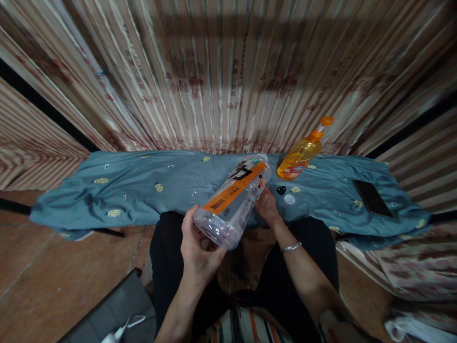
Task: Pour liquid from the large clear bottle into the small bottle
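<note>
A large clear plastic bottle with an orange, black and white label is tilted over the cloth, its base towards me and its top end up and to the right. My left hand grips the base, thumb and fingers curled round it. Near the upper end, my right hand is closed against the bottle's right side, with its fingers partly hidden. Just right of that hand lie a small black cap-like piece and a round whitish disc. An orange pump bottle, part full of yellow-orange liquid, stands behind them.
A grey-blue cloth with yellow prints covers the narrow table. A dark phone lies at the right. Striped curtains hang behind and at both sides. A dark grey surface with a white cable sits low on the left.
</note>
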A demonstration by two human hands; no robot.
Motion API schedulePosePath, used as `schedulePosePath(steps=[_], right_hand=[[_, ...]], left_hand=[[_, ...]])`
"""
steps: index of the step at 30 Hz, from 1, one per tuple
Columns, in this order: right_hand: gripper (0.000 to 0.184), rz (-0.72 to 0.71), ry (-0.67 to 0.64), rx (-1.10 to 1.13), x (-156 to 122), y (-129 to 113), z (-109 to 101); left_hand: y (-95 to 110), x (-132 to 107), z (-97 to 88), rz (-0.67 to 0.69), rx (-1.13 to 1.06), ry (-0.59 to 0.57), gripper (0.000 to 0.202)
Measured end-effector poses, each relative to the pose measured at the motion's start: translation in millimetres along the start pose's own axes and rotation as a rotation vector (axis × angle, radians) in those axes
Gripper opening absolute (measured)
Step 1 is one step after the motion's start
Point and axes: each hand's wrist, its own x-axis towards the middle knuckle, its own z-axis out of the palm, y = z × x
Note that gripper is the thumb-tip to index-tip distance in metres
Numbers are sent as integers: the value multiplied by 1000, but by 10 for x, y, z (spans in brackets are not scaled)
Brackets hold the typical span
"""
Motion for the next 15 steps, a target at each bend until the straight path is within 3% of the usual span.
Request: schedulePosePath(steps=[15], right_hand=[[69, 20, -43, -35, 5, -81, -74]], left_hand=[[2, 13, 9, 24, -28, 6, 94]])
